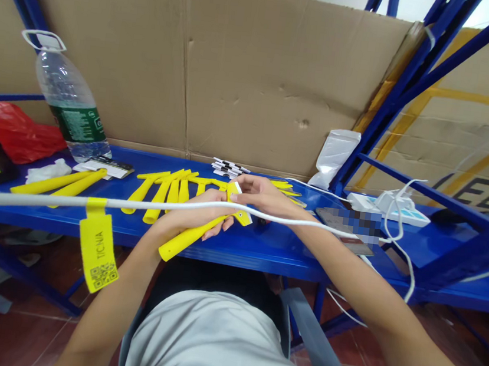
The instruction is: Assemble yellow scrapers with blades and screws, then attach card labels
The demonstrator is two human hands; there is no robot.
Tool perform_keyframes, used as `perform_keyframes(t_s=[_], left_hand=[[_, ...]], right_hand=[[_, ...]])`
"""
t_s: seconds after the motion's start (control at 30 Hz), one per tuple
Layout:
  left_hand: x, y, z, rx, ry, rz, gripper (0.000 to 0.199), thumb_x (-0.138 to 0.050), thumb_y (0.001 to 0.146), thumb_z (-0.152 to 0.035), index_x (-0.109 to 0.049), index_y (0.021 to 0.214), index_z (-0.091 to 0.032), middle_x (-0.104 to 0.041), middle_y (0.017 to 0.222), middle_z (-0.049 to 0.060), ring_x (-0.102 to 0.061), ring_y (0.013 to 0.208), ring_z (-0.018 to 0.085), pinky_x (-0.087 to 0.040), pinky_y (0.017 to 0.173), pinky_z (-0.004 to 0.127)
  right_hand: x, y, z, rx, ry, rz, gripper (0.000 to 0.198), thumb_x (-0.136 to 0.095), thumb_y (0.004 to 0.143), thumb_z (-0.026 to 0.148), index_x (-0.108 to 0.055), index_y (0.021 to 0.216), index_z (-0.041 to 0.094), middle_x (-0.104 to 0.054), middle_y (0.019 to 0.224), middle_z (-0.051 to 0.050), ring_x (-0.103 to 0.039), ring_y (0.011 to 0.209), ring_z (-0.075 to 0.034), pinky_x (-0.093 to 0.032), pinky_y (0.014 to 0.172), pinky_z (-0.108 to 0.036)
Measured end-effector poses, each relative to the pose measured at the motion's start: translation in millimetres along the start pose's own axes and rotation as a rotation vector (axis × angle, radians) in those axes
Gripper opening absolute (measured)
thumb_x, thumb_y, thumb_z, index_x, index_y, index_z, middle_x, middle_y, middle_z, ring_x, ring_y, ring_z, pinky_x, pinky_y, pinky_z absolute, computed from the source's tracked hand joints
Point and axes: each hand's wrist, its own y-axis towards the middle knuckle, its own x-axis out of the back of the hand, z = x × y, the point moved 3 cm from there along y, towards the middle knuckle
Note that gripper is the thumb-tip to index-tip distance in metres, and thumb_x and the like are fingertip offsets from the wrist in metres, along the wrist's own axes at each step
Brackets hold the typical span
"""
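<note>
A yellow plastic scraper (pixel 188 240) with a T-shaped head is held above the front of the blue table. My left hand (pixel 205 209) is closed around it near the head, and the handle slants down toward me. The fingers of my right hand (pixel 258 193) pinch the upper end of the head, where a white edge shows. Whether that edge is a blade or a cover, I cannot tell. Just beyond my left hand lie several more yellow scrapers (pixel 160 196), side by side.
Black-and-white strips (pixel 228 168) lie at the back. A water bottle (pixel 73 102) and a red bag (pixel 21 131) stand left; a power strip (pixel 401 211) and phone-like slab (pixel 333 220) lie right. A white cable (pixel 130 205) with a yellow tag (pixel 97 251) crosses the view.
</note>
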Motion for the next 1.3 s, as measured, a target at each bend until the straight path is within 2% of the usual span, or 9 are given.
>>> perform_keyframes(t_s=[0.17,0.37,0.5,0.63,0.77,0.9,1.0,1.1,1.3], left_hand=[[-0.7,-2.3,-2.9,-0.011,-0.005,0.005,0.045,-0.068,0.106,-0.059,-0.069,0.087,-0.018,-0.074,0.071,0.007,-0.060,0.043,0.012,-0.045,0.043,0.023],[-1.2,-3.5,-4.2,-0.033,-0.005,0.015,0.048,-0.067,0.107,-0.060,-0.070,0.087,-0.017,-0.073,0.070,0.008,-0.059,0.041,0.012,-0.043,0.044,0.023],[-2.2,-4.7,-8.1,-0.029,0.010,0.023,0.050,-0.067,0.108,-0.061,-0.069,0.084,-0.017,-0.069,0.064,0.005,-0.059,0.041,0.012,-0.043,0.044,0.023],[-4.9,-7.0,-15.2,-0.038,-0.034,0.022,0.048,-0.072,0.105,-0.060,-0.067,0.084,-0.017,-0.070,0.068,0.004,-0.059,0.041,0.010,-0.043,0.042,0.021],[-4.6,-5.6,-14.1,-0.017,-0.054,0.005,0.046,-0.074,0.103,-0.059,-0.067,0.086,-0.018,-0.072,0.070,0.004,-0.057,0.040,0.010,-0.043,0.039,0.022],[-2.3,-2.8,-8.9,-0.008,-0.055,0.010,0.045,-0.074,0.103,-0.058,-0.066,0.085,-0.018,-0.072,0.071,0.004,-0.057,0.040,0.011,-0.045,0.039,0.022],[-1.5,-2.4,-7.3,-0.016,-0.041,0.011,0.045,-0.073,0.104,-0.059,-0.066,0.085,-0.018,-0.072,0.069,0.004,-0.059,0.041,0.012,-0.045,0.040,0.022],[-1.4,-1.8,-5.7,-0.014,-0.034,0.017,0.045,-0.073,0.104,-0.059,-0.066,0.085,-0.019,-0.073,0.071,0.005,-0.060,0.041,0.012,-0.045,0.039,0.023],[0.7,1.5,0.7,0.008,-0.065,0.010,0.040,-0.076,0.102,-0.056,-0.065,0.088,-0.019,-0.074,0.072,0.005,-0.059,0.041,0.012,-0.044,0.040,0.023]], right_hand=[[-4.0,-5.0,6.7,-0.015,0.033,0.013,0.050,-0.107,0.069,0.043,-0.076,0.101,0.019,-0.077,0.099,0.000,-0.069,0.089,-0.015,-0.056,0.080,-0.029],[-6.5,-7.2,11.6,-0.018,-0.021,0.018,0.052,-0.103,0.074,0.056,-0.072,0.091,0.018,-0.070,0.087,0.002,-0.061,0.080,-0.013,-0.050,0.070,-0.025],[-6.4,-7.1,11.3,-0.027,0.004,0.025,0.051,-0.104,0.072,0.054,-0.074,0.092,0.018,-0.072,0.090,0.001,-0.062,0.082,-0.014,-0.050,0.070,-0.025],[-4.0,-3.9,6.4,-0.008,0.014,0.007,0.048,-0.104,0.073,0.049,-0.074,0.098,0.019,-0.074,0.093,0.001,-0.065,0.085,-0.014,-0.053,0.076,-0.027],[-0.3,-0.1,2.3,0.080,-0.045,-0.057,0.056,-0.105,0.073,0.045,-0.071,0.112,0.022,-0.075,0.099,0.000,-0.070,0.093,-0.017,-0.057,0.085,-0.031],[-0.2,-1.5,6.2,0.208,-0.146,-0.071,0.047,-0.102,0.078,0.049,-0.070,0.103,0.024,-0.074,0.100,0.000,-0.069,0.094,-0.018,-0.058,0.089,-0.034],[-1.7,-5.8,13.1,0.263,-0.273,-0.039,0.037,-0.093,0.089,0.053,-0.075,0.096,0.022,-0.075,0.105,-0.004,-0.071,0.098,-0.020,-0.058,0.094,-0.037],[-2.8,-11.7,21.6,0.358,-0.449,-0.029,0.030,-0.083,0.100,0.051,-0.078,0.098,0.022,-0.076,0.115,-0.007,-0.072,0.109,-0.023,-0.058,0.102,-0.042],[-5.0,-17.2,27.1,0.519,-0.681,-0.016,0.026,-0.068,0.112,0.047,-0.073,0.102,0.024,-0.071,0.132,-0.013,-0.070,0.128,-0.027,-0.057,0.115,-0.049]])
